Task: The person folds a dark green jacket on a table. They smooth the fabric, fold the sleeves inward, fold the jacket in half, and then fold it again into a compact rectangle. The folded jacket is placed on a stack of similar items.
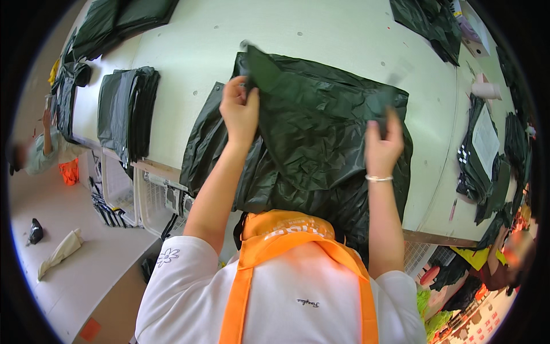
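Note:
A dark green waterproof garment (326,143), creased and glossy, lies spread over the table in front of me and hangs over its near edge. My left hand (240,112) is closed at the garment's far left part, thumb and fingers pinching a raised dark green flap that is blurred by motion. My right hand (385,143) is at the garment's right side, thumb and finger closed on a piece of the same dark green cloth. That piece is smeared too, so its edge cannot be made out.
A folded dark stack (127,112) lies left on the pale table (189,34). More dark garments (129,23) are at the far left and far right (429,26). White plastic baskets (157,200) stand below the left edge. A paper sheet (486,137) lies right. Other people are at both sides.

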The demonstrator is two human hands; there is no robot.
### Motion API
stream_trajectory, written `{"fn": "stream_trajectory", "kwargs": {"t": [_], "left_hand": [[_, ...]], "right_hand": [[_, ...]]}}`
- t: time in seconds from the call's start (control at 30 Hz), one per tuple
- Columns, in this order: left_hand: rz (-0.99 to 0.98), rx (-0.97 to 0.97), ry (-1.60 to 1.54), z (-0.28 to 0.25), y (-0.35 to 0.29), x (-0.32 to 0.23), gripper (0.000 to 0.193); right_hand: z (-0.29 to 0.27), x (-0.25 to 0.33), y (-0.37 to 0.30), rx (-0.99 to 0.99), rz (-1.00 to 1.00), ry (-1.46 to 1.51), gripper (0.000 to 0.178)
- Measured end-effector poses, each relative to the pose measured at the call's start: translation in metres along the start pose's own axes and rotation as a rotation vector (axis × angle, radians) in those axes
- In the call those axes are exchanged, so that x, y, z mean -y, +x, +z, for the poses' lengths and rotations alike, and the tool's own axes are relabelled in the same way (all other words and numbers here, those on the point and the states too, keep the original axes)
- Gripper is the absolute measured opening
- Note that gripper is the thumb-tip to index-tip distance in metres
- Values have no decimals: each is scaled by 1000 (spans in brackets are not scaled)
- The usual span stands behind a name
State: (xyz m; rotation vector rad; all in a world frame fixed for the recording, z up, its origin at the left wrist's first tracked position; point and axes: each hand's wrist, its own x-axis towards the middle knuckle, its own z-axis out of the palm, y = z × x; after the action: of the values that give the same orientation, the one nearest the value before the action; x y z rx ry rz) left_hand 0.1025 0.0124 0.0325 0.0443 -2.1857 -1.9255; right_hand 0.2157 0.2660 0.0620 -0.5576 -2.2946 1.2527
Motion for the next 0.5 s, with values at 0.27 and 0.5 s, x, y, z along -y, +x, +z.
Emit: {"fn": "stream_trajectory", "kwargs": {"t": [0.27, 0.5], "left_hand": [[440, 712, 554, 58, -64, 9, 19], [495, 904, 602, 46, -63, 32, 33]], "right_hand": [[66, -25, -52, 693, -102, -291, 33], [-26, 10, -60, 1060, -499, -364, 73]]}}
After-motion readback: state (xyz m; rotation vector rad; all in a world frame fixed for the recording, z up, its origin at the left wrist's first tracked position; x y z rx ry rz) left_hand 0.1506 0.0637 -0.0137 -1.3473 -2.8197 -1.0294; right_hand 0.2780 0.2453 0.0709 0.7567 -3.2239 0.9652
